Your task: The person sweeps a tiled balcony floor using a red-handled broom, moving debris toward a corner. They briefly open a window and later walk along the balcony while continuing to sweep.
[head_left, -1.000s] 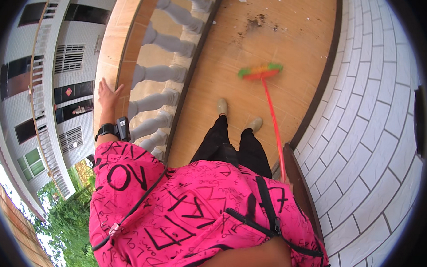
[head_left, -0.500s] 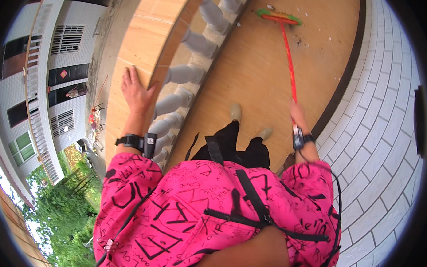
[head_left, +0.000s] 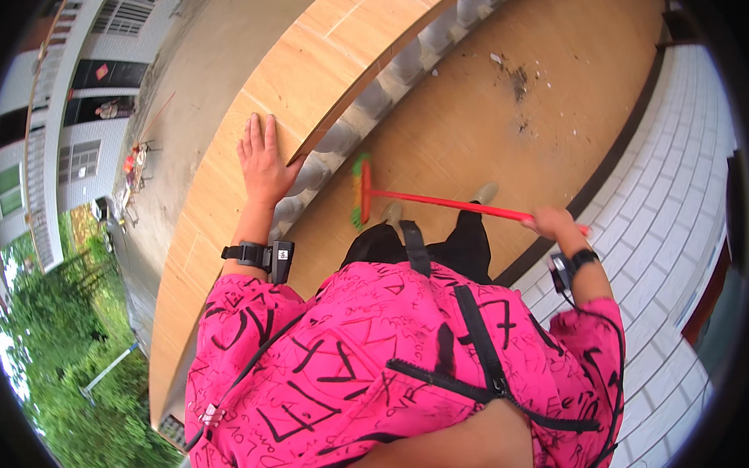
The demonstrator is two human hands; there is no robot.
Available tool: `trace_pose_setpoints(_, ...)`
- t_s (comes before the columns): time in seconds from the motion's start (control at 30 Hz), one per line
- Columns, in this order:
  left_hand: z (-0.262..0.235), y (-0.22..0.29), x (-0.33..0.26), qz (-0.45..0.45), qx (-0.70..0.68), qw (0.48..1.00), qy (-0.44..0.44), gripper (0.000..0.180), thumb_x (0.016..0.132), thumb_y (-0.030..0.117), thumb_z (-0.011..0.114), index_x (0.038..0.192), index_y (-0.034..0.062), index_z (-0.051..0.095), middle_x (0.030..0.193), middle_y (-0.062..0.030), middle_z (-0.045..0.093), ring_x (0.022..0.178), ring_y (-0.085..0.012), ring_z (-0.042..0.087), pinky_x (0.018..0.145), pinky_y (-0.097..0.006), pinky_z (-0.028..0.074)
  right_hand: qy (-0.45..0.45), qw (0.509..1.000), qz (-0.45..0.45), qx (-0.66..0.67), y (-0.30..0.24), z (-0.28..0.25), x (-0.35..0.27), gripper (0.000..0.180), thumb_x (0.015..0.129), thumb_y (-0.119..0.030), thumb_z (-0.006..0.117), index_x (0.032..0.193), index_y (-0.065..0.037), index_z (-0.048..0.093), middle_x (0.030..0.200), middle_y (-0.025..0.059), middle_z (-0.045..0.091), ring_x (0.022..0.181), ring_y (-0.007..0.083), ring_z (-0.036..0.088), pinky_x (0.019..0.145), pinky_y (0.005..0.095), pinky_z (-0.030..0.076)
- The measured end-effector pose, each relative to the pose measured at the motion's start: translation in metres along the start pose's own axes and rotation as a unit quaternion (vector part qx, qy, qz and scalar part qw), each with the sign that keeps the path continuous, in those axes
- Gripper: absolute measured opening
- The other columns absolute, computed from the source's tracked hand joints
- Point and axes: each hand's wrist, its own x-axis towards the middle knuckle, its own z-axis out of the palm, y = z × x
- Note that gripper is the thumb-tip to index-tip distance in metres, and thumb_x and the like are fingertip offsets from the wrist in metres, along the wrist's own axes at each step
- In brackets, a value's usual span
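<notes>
My right hand [head_left: 553, 222] is wrapped round the red handle of a broom [head_left: 448, 202]. The broom's green and orange bristle head [head_left: 361, 191] is over at the left, by the foot of the balusters and in front of my feet. My left hand [head_left: 265, 161] lies flat on the wide tan tiled top of the railing [head_left: 327, 50], fingers stretched out and holding nothing. Farther along the tan floor lies a scatter of dark debris and small white bits [head_left: 518, 84].
Grey balusters [head_left: 374, 98] line the left edge of the floor under the railing. A white brick-patterned wall [head_left: 630, 225] with a dark skirting closes the right side. Beyond the railing are a lower yard [head_left: 204, 67], a white house and green trees [head_left: 73, 352].
The broom has swung from far ahead, near the debris, to the left beside the balusters, its handle now lying crosswise. My left hand stays on the railing top. The view has shifted.
</notes>
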Motion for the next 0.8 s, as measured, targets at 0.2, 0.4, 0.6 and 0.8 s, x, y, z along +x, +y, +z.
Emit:
trace_pose_setpoints(0.2,-0.014,-0.013,-0.024,-0.098,0.02,0.992,-0.071,0.086,0.064,0.033,0.073,0.135,0.0132,0.028,0.139,-0.019,0.022,0.128,-0.0349,0.023,0.098,-0.056,0.021,-0.009,0.993,-0.054,-0.101,-0.039,-0.075,0.115,0.045,0.08,-0.049,0.052,0.1,-0.01,0.063,0.102,0.013,0.062,0.097,0.0304,0.057,0.082,0.039,0.046)
trace_pose_setpoints(0.4,0.012,-0.045,-0.02,-0.137,0.041,0.99,0.006,0.096,0.063,0.035,0.075,0.137,0.0176,0.017,0.141,-0.0176,0.017,0.129,-0.0369,0.019,0.094,-0.064,0.022,0.109,0.985,0.091,-0.097,0.06,-0.097,0.08,0.048,0.081,-0.049,0.049,0.09,-0.004,0.064,0.089,0.0195,0.062,0.085,0.0353,0.059,0.075,0.0438,0.046)
trace_pose_setpoints(0.6,0.024,-0.092,-0.06,-0.189,0.099,0.974,-0.078,0.096,0.063,0.034,0.075,0.138,0.0178,0.016,0.142,-0.0159,0.015,0.131,-0.0354,0.017,0.092,-0.065,0.025,0.209,0.97,0.12,-0.021,0.133,-0.084,0.017,0.049,0.083,-0.04,0.048,0.081,0.007,0.061,0.084,0.0299,0.057,0.084,0.0438,0.055,0.074,0.0474,0.045)
trace_pose_setpoints(0.8,0.029,-0.108,-0.055,-0.193,0.092,0.962,-0.167,0.107,0.058,0.036,0.078,0.139,0.0143,0.011,0.144,-0.0187,0.009,0.132,-0.0366,0.014,0.091,-0.063,0.027,0.162,0.967,0.104,-0.169,0.09,-0.111,-0.073,0.036,0.082,-0.04,0.053,0.081,-0.005,0.063,0.07,0.0183,0.06,0.071,0.0355,0.06,0.065,0.0444,0.048)
